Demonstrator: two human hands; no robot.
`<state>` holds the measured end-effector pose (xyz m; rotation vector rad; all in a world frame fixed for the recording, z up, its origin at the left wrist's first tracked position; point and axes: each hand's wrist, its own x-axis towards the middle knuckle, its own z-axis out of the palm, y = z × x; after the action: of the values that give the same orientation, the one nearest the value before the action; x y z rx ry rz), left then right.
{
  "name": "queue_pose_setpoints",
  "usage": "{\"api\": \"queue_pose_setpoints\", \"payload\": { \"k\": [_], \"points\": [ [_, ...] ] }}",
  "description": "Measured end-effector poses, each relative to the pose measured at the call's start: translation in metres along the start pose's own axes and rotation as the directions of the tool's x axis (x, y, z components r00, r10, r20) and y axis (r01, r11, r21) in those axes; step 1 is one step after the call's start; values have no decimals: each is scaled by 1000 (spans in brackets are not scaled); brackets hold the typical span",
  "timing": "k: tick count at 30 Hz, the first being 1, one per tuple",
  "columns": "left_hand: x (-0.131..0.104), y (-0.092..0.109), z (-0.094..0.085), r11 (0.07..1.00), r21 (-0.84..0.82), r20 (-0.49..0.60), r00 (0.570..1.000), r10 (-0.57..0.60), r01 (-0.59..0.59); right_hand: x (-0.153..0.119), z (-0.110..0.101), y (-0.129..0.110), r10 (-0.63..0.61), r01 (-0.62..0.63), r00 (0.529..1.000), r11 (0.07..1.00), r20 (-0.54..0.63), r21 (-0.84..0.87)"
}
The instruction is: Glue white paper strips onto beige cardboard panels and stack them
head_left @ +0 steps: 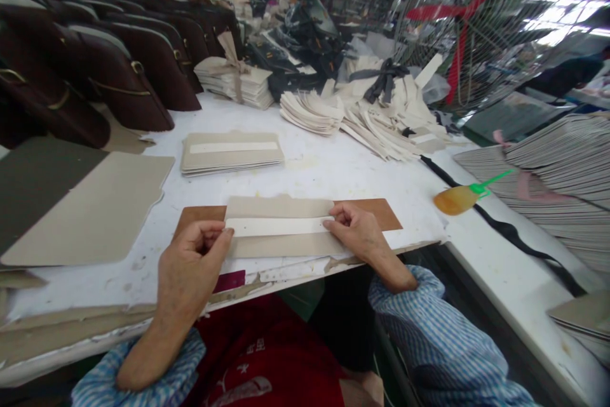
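Observation:
Between my hands a white strip [281,225] stretches lengthwise across a beige panel [281,247] near the table's front edge. The thumb and fingers of my left hand [193,261] pinch the strip's left end. At the other end, my right hand [358,229] grips the strip between thumb and forefinger, its fingers over the panel's right edge. Beneath the panel lies a brown board [376,211], showing on both sides. Farther back is a small stack of beige panels [233,156], its top one bearing a similar white strip [232,148].
Dark brown bags [143,58] stand in rows at the back left. Beige sheets [100,210] lie to the left. Bundled strips [312,112] cover the back. An amber glue bottle [455,201] sits at right, near a black strap [515,232]. A fan [469,13] stands beyond.

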<state>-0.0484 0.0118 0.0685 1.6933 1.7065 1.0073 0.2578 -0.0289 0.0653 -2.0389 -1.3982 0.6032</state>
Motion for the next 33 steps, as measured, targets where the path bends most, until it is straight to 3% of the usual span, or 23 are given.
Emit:
{"api": "queue_pose_setpoints", "payload": {
  "k": [17, 33],
  "points": [
    [5, 4, 4, 995, 91, -7, 999, -44, 45, -2, 5, 3, -29, 27, 999, 998, -33, -58],
    [6, 0, 5, 991, 131, 12, 1000, -19, 18, -5, 1, -12, 29, -27, 1000, 983, 11, -180]
  ]
}}
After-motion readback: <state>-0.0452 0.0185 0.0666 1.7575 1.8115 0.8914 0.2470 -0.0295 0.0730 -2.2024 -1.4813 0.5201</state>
